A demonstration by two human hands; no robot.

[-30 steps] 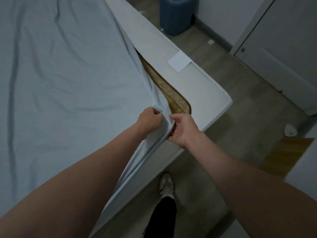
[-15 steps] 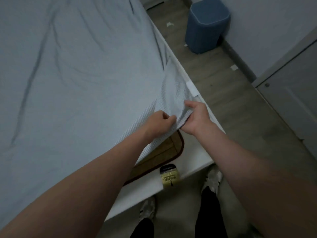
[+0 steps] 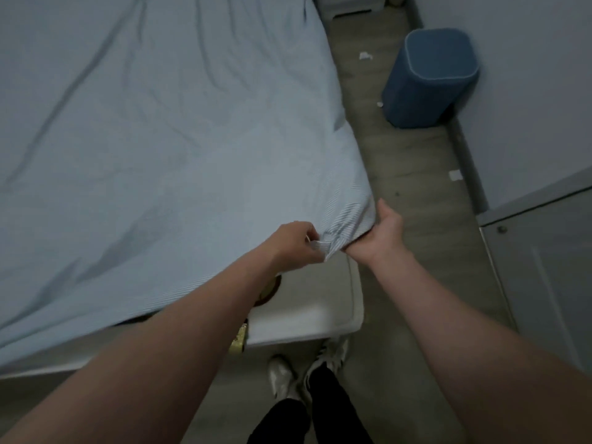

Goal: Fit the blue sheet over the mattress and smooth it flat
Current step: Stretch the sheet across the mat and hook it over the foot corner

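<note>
Dim light is falling on a grey wood-look floor point(image 3: 413, 174); a blue bin point(image 3: 431, 78) is standing beside the pale wall point(image 3: 528, 91), paper scraps point(image 3: 455, 175) lying nearby.

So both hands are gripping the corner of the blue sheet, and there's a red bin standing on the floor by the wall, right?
Not quite: the head view shows the bin is blue, not red. The rest holds: both the left hand and right hand grip the blue sheet corner.

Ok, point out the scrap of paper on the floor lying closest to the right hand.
The white scrap near the wall's skirting, the lowest of the three in view, is closest to the right hand. The other two lie farther up, near the blue bin.
</note>
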